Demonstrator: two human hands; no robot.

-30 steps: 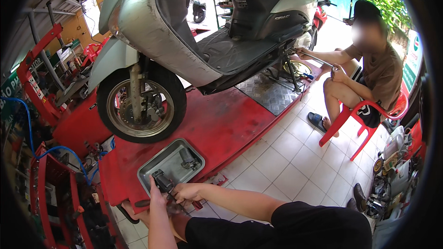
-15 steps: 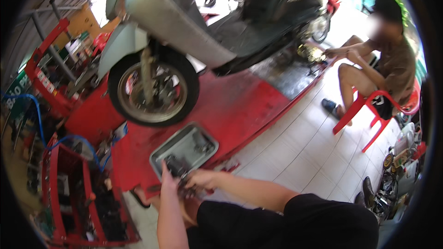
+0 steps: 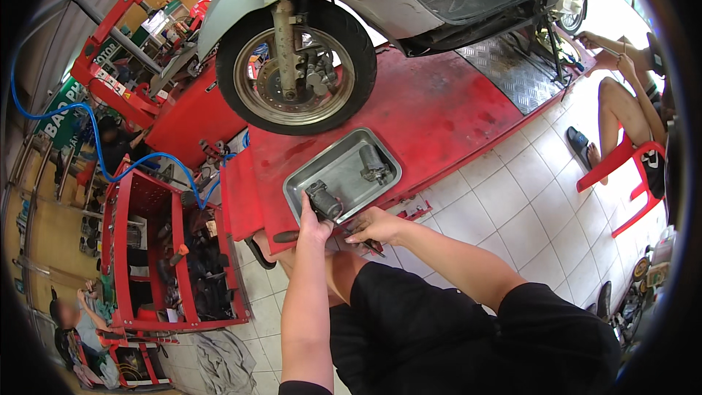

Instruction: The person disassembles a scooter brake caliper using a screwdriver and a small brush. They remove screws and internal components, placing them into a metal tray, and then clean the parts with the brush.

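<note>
R hand [image 3: 376,227] farther from cyl. part [image 3: 324,203], dk tool [image 3: 374,248] pinched clear of tray [image 3: 340,164] edge; part gripped in L hand [image 3: 317,227]

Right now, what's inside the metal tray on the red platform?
The metal tray has a gray cylindrical part toward its right end. Over its left end, the left hand holds a second part, hiding some of the tray; anything there can't be seen.

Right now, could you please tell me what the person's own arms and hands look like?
The left hand and right hand are gloveless, with no watch or bracelet showing on either wrist. Both forearms are bare. A black right sleeve covers the upper arm; only the edge of a black left sleeve shows.
</note>
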